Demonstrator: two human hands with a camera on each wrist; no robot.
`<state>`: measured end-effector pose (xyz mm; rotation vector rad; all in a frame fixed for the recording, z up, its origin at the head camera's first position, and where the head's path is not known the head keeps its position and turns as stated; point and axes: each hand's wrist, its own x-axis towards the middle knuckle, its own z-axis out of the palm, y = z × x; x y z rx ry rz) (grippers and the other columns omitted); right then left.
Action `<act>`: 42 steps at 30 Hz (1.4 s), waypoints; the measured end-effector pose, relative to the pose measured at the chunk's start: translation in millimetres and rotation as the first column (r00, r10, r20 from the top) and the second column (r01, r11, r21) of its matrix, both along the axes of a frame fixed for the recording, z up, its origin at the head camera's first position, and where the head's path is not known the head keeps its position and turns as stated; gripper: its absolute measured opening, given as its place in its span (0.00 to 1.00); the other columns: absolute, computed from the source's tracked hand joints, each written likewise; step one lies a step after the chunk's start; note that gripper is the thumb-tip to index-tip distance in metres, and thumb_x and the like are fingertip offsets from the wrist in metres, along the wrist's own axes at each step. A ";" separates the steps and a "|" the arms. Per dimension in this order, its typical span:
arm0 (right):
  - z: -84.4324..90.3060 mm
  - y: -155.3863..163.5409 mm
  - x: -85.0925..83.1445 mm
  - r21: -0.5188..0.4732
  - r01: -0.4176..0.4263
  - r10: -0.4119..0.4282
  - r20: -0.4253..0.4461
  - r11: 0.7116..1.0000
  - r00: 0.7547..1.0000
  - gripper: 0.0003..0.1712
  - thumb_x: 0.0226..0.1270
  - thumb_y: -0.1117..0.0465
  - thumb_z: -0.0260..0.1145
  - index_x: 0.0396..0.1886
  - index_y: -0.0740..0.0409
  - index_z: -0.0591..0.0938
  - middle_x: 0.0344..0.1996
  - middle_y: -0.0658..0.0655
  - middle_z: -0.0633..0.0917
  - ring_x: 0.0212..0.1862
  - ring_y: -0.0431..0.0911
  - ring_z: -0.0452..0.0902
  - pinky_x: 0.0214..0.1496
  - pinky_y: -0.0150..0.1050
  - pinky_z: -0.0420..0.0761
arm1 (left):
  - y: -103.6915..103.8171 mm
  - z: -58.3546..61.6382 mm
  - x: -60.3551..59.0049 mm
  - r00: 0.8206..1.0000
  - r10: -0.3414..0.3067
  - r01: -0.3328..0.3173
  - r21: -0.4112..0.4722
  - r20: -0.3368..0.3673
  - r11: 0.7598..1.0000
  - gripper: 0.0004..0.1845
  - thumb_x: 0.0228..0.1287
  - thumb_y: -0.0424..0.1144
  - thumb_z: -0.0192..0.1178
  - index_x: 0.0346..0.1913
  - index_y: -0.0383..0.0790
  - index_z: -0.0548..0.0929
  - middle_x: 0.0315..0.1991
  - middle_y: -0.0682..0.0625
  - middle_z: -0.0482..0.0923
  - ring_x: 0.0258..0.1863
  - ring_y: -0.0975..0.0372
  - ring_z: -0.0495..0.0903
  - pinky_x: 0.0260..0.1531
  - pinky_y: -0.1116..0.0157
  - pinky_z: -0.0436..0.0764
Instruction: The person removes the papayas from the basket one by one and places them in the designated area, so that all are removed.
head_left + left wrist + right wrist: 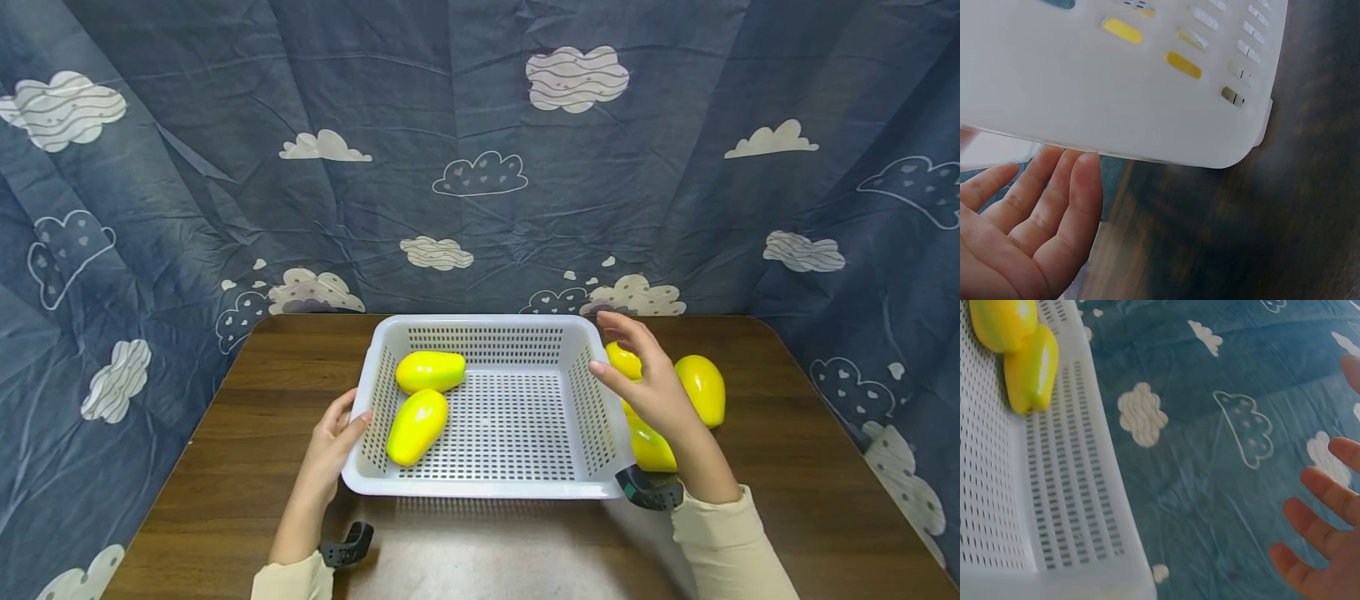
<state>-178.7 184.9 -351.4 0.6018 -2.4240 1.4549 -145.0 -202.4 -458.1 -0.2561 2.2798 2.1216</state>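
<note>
A white perforated plastic basket (pixel 487 489) is in the middle of the table. Two glossy yellow-green fruits, shaped like papayas, lie at its left end: one fruit (pixel 430 371) on its side and another fruit (pixel 417 427) slanting against it. My left hand (pixel 333 442) holds the basket's left rim, thumb over the edge; in the left wrist view its fingers (pixel 1085 194) reach up beneath the rim. Beside the right rim, my right hand (pixel 651 383) is spread with nothing in it. The right wrist view shows its fingers (pixel 1316 531) apart from the basket.
Several more yellow fruits (pixel 701 390) lie on the wooden table (pixel 795 467) right of the basket, some partly hidden by my right hand and the rim. A blue cloth (pixel 487 233) with white clouds hangs behind the table and along its sides.
</note>
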 end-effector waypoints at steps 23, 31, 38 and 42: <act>-3.6 -79.4 -32.2 0.094 -0.305 0.287 0.169 0.948 0.943 0.36 0.55 0.64 0.67 0.62 0.63 0.63 0.59 0.62 0.67 0.56 0.54 0.64 0.58 0.50 0.62 | -0.5 -0.1 -1.3 1.000 0.010 -0.010 -0.005 0.006 1.000 0.24 0.64 0.38 0.53 0.62 0.46 0.63 0.52 0.36 0.72 0.42 0.47 0.78 0.34 0.56 0.80; -44.9 -95.5 -56.6 0.151 -0.395 0.356 0.231 0.906 0.906 0.40 0.51 0.52 0.70 0.63 0.51 0.65 0.60 0.51 0.67 0.58 0.50 0.63 0.58 0.49 0.64 | -0.7 0.6 -1.3 1.000 0.007 -0.007 -0.010 0.005 1.000 0.24 0.64 0.37 0.53 0.63 0.46 0.63 0.52 0.35 0.72 0.41 0.47 0.78 0.34 0.56 0.80; -57.3 -110.2 -59.3 0.182 -0.486 0.434 0.263 0.855 0.862 0.41 0.49 0.51 0.71 0.64 0.52 0.65 0.59 0.54 0.68 0.57 0.48 0.63 0.56 0.46 0.66 | -0.4 0.4 -0.3 1.000 0.007 -0.007 -0.008 0.011 1.000 0.24 0.64 0.38 0.53 0.62 0.47 0.63 0.52 0.35 0.72 0.41 0.48 0.79 0.34 0.56 0.80; -62.7 -118.4 -61.0 0.198 -0.513 0.449 0.292 0.835 0.844 0.41 0.49 0.53 0.71 0.63 0.51 0.65 0.59 0.54 0.68 0.58 0.51 0.64 0.57 0.45 0.66 | 0.0 0.6 -0.3 1.000 0.008 -0.008 -0.006 0.008 1.000 0.24 0.64 0.38 0.54 0.62 0.47 0.63 0.53 0.36 0.72 0.41 0.48 0.78 0.34 0.56 0.80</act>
